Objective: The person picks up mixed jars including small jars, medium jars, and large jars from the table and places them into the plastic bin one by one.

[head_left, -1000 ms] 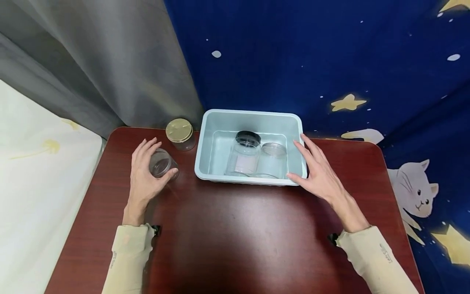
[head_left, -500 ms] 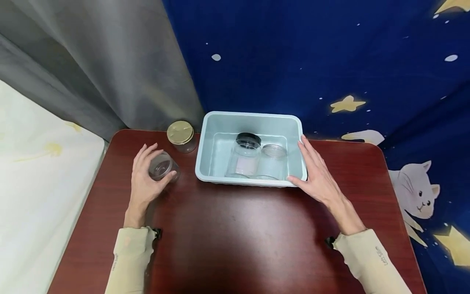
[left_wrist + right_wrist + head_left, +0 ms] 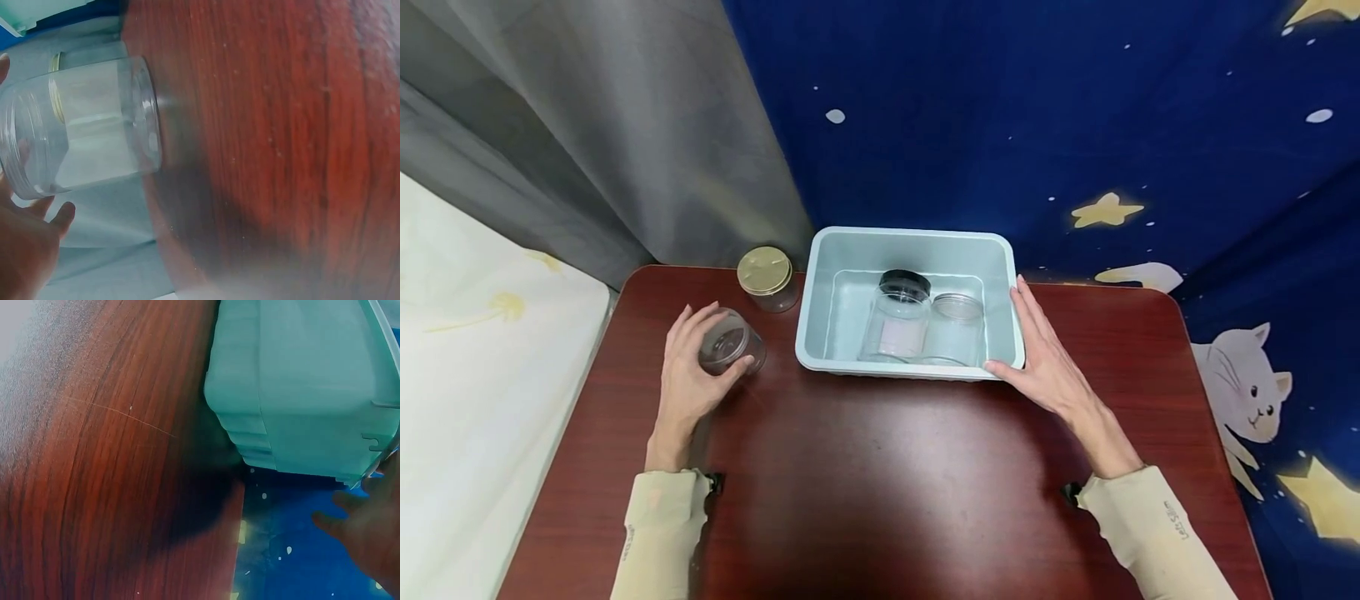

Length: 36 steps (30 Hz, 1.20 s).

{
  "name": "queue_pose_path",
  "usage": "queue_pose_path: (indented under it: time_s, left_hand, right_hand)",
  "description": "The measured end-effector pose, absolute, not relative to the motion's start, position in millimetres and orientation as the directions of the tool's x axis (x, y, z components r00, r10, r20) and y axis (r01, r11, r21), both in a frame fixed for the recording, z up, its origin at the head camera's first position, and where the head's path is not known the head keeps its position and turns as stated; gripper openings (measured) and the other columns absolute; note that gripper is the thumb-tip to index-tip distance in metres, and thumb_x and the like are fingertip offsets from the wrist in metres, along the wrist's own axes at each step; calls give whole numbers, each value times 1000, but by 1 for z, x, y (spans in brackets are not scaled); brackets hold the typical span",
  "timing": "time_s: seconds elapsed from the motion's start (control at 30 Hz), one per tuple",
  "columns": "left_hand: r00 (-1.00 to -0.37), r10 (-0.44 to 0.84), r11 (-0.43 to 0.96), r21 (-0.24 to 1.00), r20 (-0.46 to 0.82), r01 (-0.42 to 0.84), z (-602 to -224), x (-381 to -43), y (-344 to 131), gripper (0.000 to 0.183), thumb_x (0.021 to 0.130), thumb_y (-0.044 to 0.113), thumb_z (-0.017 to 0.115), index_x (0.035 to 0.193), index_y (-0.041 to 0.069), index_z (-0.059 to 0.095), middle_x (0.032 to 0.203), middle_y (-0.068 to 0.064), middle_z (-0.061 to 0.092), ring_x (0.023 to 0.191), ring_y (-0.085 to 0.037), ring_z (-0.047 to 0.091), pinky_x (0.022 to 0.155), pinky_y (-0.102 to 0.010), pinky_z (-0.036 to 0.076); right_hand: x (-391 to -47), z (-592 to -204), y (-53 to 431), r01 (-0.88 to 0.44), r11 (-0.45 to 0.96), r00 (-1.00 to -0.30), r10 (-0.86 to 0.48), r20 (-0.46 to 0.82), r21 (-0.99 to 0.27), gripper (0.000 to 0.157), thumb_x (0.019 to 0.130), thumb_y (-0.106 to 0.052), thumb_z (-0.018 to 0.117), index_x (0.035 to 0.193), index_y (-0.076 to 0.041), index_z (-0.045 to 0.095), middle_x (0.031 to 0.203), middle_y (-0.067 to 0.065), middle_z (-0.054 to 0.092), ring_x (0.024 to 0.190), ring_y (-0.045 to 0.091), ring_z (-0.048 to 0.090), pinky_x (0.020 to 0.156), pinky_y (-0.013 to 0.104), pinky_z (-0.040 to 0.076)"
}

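My left hand point(image 3: 688, 375) is curled around a clear, lidless jar point(image 3: 94, 125), thumb on its near side and fingers on its far side. The jar stands upright on the table, its threaded mouth facing up. At the right end of the pale blue bin point(image 3: 811, 300) is my right hand point(image 3: 1048, 367). Its thumb rests on the front rim near the corner, while its fairly straight fingers lie along the right side. Inside the bin lie a clear jar with a black lid point(image 3: 904, 285) and another clear jar point(image 3: 957, 329) beside it.
A jar with a gold lid point(image 3: 765, 270) stands at the back left, between the held jar and the bin. The bin sits near the back edge of the reddish-brown table point(image 3: 880, 500). Grey point(image 3: 625, 125) and blue starry curtains point(image 3: 970, 108) hang behind.
My right hand has come closer against the bin's corner, its spread fingers drawing together along the side. The left hand stays around the jar with little movement.
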<state>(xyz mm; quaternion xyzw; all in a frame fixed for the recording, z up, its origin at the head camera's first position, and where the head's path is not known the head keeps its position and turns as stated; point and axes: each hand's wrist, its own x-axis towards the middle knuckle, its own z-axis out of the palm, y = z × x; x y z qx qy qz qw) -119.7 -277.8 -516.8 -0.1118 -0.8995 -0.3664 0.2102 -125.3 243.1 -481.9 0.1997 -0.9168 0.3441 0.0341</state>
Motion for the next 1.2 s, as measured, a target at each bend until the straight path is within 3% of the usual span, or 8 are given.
queue_pose_path:
  time_s: [0.23, 0.37, 0.5, 0.73, 0.97, 1.2]
  left_hand:
    - [-900, 40, 697, 633, 434, 336, -519, -117, -279, 65, 68, 19, 90, 128, 14, 67, 145, -4, 53, 141, -30, 37, 112, -50, 27]
    - [-907, 25, 697, 643, 420, 317, -519, -114, -279, 61, 68, 14, 90, 125, 17, 69, 146, -3, 51, 135, -25, 44, 105, -36, 34]
    - [-909, 29, 703, 638, 416, 314, -522, -116, -278, 66, 67, 10, 90, 128, 18, 67, 148, -4, 49, 133, -22, 46, 101, -24, 34]
    - [-914, 28, 721, 625, 404, 299, -528, -118, -277, 70, 69, 11, 88, 134, 17, 63, 152, 1, 43, 134, -22, 45, 100, -30, 37]
    - [-893, 32, 716, 613, 450, 335, -534, -118, -278, 73, 67, 9, 87, 135, 17, 61, 150, -5, 47, 135, -23, 45, 104, -25, 34]
    - [-888, 43, 717, 605, 458, 347, -535, -119, -279, 73, 66, 8, 87, 133, 15, 61, 151, -4, 46, 135, -24, 45, 105, -24, 34]
  right_hand:
    - [-124, -485, 241, -315, 648, -939, -318, 130, -693, 106, 85, -37, 78, 161, -24, 5, 166, 4, 11, 149, 27, 19, 113, 53, 25]
    - [-126, -486, 239, -281, 627, -947, -303, 104, -727, 105, 84, -36, 77, 161, -27, 7, 163, 9, 20, 144, 31, 29, 109, 56, 28]
    - [-125, -485, 240, -261, 626, -951, -297, 84, -735, 107, 83, -35, 79, 161, -27, 6, 158, 17, 30, 133, 35, 41, 103, 56, 34]
    - [-122, -477, 242, -209, 627, -958, -284, 29, -751, 112, 79, -33, 84, 160, -32, 6, 154, 19, 35, 125, 35, 48, 98, 54, 38]
    - [-120, -478, 242, -196, 622, -962, -271, 26, -758, 115, 77, -30, 86, 160, -33, 7, 145, 23, 45, 117, 34, 54, 94, 51, 41]
    - [-120, -479, 242, -199, 611, -956, -292, 16, -766, 112, 82, -31, 81, 160, -33, 2, 151, 22, 39, 124, 34, 49, 97, 53, 39]
